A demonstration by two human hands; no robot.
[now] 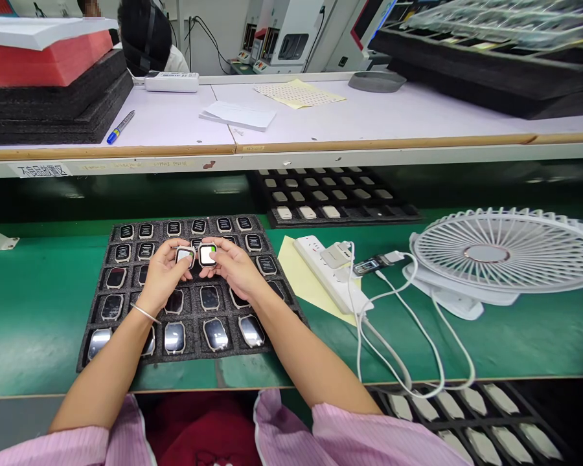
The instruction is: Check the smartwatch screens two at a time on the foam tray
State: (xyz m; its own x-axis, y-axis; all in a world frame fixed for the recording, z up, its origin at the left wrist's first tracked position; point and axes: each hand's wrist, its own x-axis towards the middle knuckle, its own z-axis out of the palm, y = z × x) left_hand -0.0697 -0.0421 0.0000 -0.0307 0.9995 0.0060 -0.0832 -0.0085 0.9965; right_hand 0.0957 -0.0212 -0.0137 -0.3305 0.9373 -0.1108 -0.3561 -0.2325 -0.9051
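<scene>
Above a black foam tray (192,285) I hold two square smartwatch cases without straps, one in each hand. My left hand (164,272) is closed around a watch (185,256) whose screen is lit white with a green patch. In my right hand (237,266) is a second watch (206,254), also lit white with green near the thumb. The two watches are side by side, faces up. Rows of similar watches fill the tray's pockets; those in the far rows show small text, while the near ones (216,334) have dark screens. My forearms hide some pockets.
Right of the tray, a white power strip (328,272) with cables lies partly on yellow paper (296,278). A white fan (505,252) stands further right. Another watch tray (340,194) sits under the shelf (291,126), which carries foam stacks (53,84). A person (148,39) is beyond.
</scene>
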